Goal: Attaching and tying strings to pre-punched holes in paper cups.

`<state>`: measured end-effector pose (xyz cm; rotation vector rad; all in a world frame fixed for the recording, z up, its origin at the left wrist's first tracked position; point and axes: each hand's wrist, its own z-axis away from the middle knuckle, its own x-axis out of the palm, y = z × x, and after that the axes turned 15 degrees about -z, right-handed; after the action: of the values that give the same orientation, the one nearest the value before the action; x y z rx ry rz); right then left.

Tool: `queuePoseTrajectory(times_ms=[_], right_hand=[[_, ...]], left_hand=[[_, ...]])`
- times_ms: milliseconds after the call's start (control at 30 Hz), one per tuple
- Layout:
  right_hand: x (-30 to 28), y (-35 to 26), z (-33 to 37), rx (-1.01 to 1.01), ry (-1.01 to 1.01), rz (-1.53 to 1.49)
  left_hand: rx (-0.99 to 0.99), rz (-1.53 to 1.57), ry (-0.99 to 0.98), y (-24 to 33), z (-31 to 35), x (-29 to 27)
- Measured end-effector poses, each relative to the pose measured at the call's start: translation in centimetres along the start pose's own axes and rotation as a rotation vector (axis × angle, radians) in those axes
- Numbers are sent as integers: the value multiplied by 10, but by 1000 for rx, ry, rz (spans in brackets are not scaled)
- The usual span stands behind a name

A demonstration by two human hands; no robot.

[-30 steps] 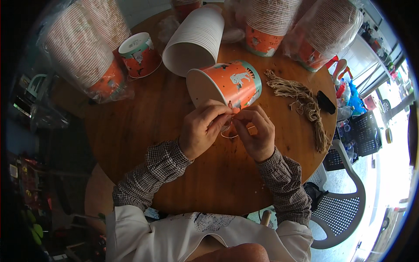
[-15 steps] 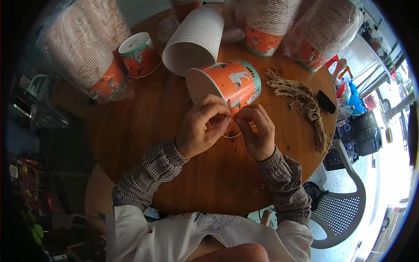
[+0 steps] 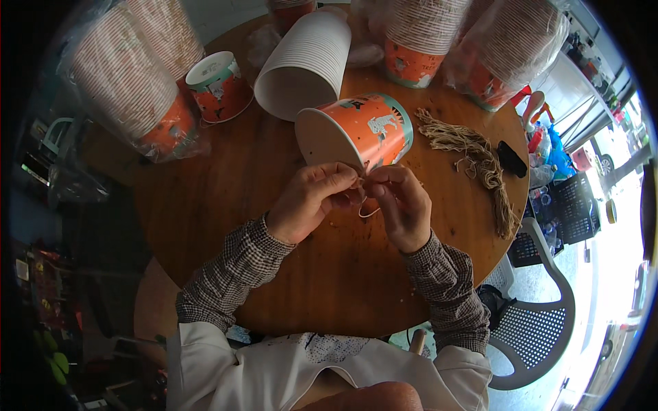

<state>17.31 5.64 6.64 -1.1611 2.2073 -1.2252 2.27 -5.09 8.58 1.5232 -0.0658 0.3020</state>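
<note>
An orange paper bucket (image 3: 373, 130) with a green band and white animal pictures lies on its side on the wooden table (image 3: 301, 274). Its open mouth faces left. At the near edge of its rim, my left hand (image 3: 312, 195) pinches a thin string (image 3: 370, 211) between thumb and forefinger. Close beside it my right hand (image 3: 401, 205) pinches the same string, the fingertips of both hands almost touching. A loop of the string hangs below the fingers. The fingertips partly hide where the string meets the bucket.
A bundle of tan strings (image 3: 462, 140) and a black object (image 3: 511, 159) lie at the right. Behind stand a nested stack of white buckets (image 3: 308, 61), an upturned orange bucket (image 3: 218, 92) and several plastic-wrapped bucket stacks (image 3: 127, 75). A grey chair (image 3: 534, 329) is at the right.
My left hand has turned and dropped slightly, its thumb now lying on top. The bucket has shifted a little to the right. The string loop has become smaller.
</note>
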Motion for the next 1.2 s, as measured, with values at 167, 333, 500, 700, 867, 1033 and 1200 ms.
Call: queuePoseTrajectory(times_ms=[167, 333, 500, 700, 867, 1033, 1200], right_hand=[[-1, -6, -5, -243, -105, 228], [-5, -1, -2, -234, -33, 220], [0, -6, -2, -27, 53, -26], [-2, -3, 1, 79, 87, -105], [-3, -1, 1, 107, 147, -117], [-4, 5, 3, 128, 133, -77], [-2, -2, 1, 168, 148, -94]], left_hand=[[3, -58, 39, -1, 1, 7], [36, -73, 13, 1, 1, 11], [286, -302, 76, -9, -2, 14], [363, -313, 160, -14, -6, 16], [362, -338, 229, -7, -5, 12], [366, -296, 250, -7, -3, 13], [372, -330, 258, -8, -5, 10]])
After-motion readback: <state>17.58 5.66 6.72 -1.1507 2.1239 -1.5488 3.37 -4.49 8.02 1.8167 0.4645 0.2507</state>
